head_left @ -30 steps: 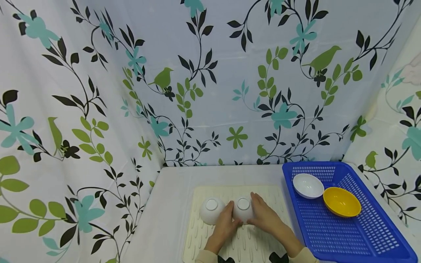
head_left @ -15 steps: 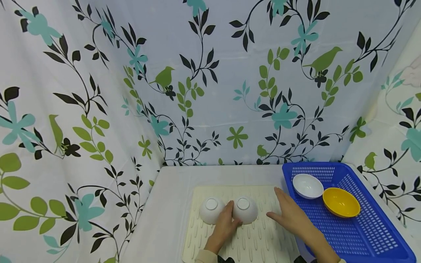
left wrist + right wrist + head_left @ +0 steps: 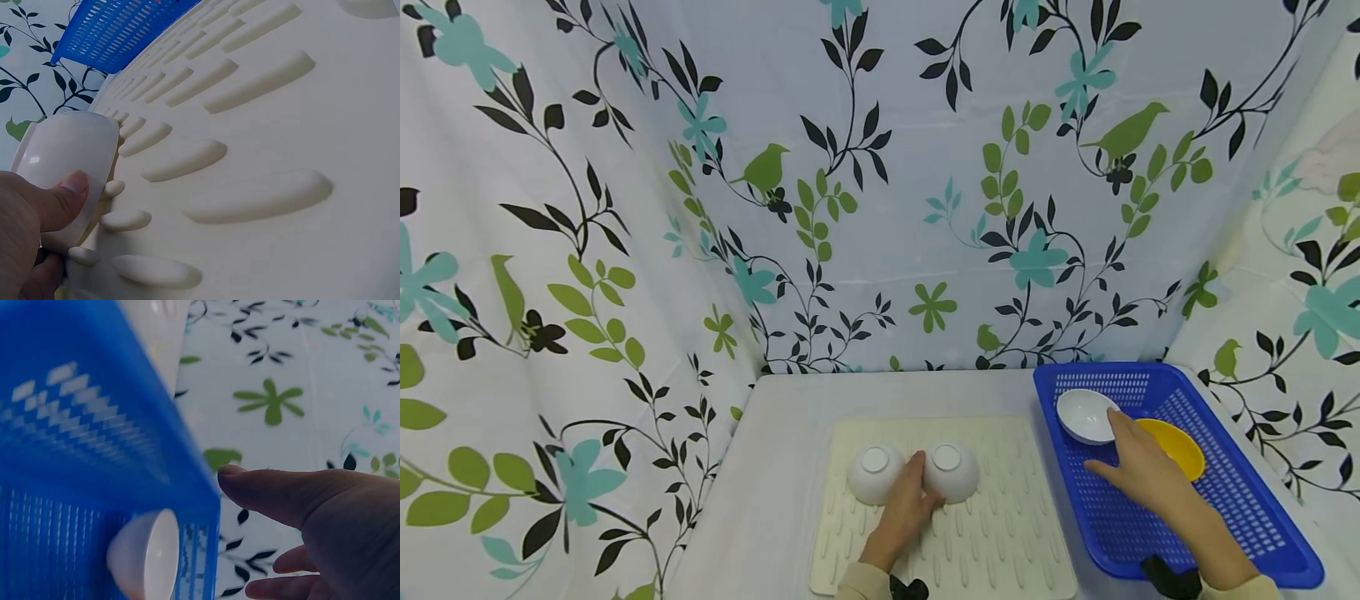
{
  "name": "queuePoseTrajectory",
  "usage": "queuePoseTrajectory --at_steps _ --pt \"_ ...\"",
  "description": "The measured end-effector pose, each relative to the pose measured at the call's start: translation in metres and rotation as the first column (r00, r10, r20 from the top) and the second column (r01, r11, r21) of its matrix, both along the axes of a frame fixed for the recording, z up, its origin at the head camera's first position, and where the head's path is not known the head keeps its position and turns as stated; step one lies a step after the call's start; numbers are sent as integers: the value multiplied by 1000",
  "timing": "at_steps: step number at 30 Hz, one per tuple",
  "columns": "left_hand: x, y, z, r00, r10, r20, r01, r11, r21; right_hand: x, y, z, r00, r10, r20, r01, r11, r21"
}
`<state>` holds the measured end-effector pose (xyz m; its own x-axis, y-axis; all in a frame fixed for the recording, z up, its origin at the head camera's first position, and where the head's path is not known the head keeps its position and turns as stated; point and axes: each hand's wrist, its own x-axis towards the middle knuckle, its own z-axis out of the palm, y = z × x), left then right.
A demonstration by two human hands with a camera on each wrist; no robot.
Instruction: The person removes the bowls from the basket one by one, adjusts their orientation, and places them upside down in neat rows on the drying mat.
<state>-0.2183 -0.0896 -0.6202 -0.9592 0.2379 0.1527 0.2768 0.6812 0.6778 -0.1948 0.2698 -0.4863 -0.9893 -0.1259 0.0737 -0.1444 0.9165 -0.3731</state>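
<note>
Two white bowls stand upside down on the cream ridged mat, a left bowl (image 3: 871, 479) and a right bowl (image 3: 953, 477). My left hand (image 3: 902, 510) is between them, fingers and thumb along the near left side of the right bowl. In the left wrist view its thumb (image 3: 62, 197) lies against that bowl's side. Over the blue basket (image 3: 1093, 542), my right hand (image 3: 1153, 475) reaches with fingers extended and thumb spread, holding nothing. Its fingertips are at the rim of a white bowl (image 3: 1082, 417) lying in the basket, and it partly covers a yellow bowl (image 3: 1180, 450).
The mat (image 3: 1000, 550) lies on a white-covered table (image 3: 790, 433), with the basket close along its right side. Patterned curtains (image 3: 850, 208) hang behind and at both sides. The basket's raised wall (image 3: 81, 425) is close to the right hand in the right wrist view.
My right hand has let go of the right bowl on the mat and moved right, over the basket to its white bowl. My left hand has stayed at the right bowl.
</note>
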Motion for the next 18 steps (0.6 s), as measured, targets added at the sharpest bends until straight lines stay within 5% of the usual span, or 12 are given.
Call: queuePoseTrajectory --at_steps 8,18 --pt "-1 -1 3 1000 3 1 -3 1000 9 -28 54 -18 996 -1 85 -4 998 57" --pt "-3 1 4 999 10 43 -11 1000 23 -44 94 -43 989 -41 139 22 990 139"
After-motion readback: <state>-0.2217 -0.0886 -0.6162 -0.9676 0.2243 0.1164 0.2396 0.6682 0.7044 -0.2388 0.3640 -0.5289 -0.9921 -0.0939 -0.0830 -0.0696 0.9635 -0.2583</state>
